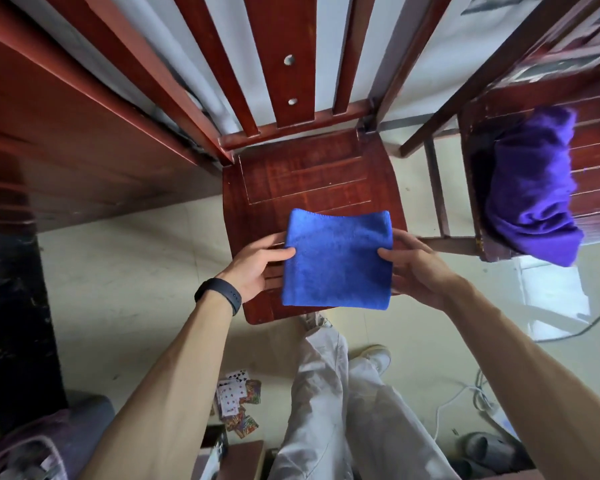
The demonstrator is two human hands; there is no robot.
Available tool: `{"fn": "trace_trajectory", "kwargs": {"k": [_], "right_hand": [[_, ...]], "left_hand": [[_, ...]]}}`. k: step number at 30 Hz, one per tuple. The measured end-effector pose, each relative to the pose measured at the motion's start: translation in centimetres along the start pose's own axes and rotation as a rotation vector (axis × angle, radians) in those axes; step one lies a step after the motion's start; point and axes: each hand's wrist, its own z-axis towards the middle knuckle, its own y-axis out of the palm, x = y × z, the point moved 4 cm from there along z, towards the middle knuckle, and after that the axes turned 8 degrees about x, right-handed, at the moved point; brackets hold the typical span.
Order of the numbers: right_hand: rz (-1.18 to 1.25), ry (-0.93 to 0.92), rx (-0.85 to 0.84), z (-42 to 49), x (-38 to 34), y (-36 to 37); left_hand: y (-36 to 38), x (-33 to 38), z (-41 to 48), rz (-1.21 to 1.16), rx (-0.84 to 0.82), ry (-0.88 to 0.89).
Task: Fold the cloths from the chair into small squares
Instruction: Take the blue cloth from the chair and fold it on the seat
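Here I saw the left hand [257, 268] and right hand [413, 268] gripping the folded blue cloth [336, 261] between them, above the chair seat [302, 174].

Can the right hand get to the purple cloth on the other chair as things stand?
Probably yes, but not right now. The right hand is pinching the blue cloth together with the left hand. The purple cloth lies uncovered on the chair seat on that side, with nothing between.

Blue cloth [336, 261] folded square, flat over wooden chair [291, 178] seat front; purple cloth [534, 188] crumpled on neighbouring chair.
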Motion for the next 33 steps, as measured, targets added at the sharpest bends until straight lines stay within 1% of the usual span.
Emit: {"fn": "trace_trajectory", "kwargs": {"k": [4, 7, 12, 15, 18, 21, 24, 29, 33], "right_hand": [[-0.011, -0.112, 0.054, -7.5, -6.3, -1.4], [0.003, -0.259, 0.073, -14.4, -12.1, -3.1], [0.086, -0.517, 0.177, -27.8, -20.5, -7.5], [0.149, -0.677, 0.239, -35.8, -23.6, -11.1], [0.199, -0.815, 0.334, -43.4, -24.9, -15.3], [0.252, -0.935, 0.432, -50.6, -24.3, -19.8], [0.318, -1.036, 0.53, -56.9, -22.2, -24.3], [0.441, -1.143, 0.673, -65.3, -16.7, -31.5], [0.491, -1.204, 0.789, -70.7, -12.4, -37.0]], "left_hand": [[3.9, 5.8, -6.1, -0.009, -0.03, 0.084], [8.3, 11.8, -11.8, 0.004, -0.097, 0.178], [17.5, 22.1, -21.8, 0.139, -0.215, 0.365], [24.0, 26.4, -28.1, 0.229, -0.28, 0.476], [31.0, 28.9, -33.8, 0.312, -0.358, 0.574], [38.3, 29.5, -39.2, 0.388, -0.452, 0.661], [45.3, 28.5, -44.2, 0.453, -0.542, 0.739], [55.6, 24.0, -51.3, 0.546, -0.65, 0.859], [63.0, 19.5, -55.8, 0.587, -0.776, 0.897]]}}
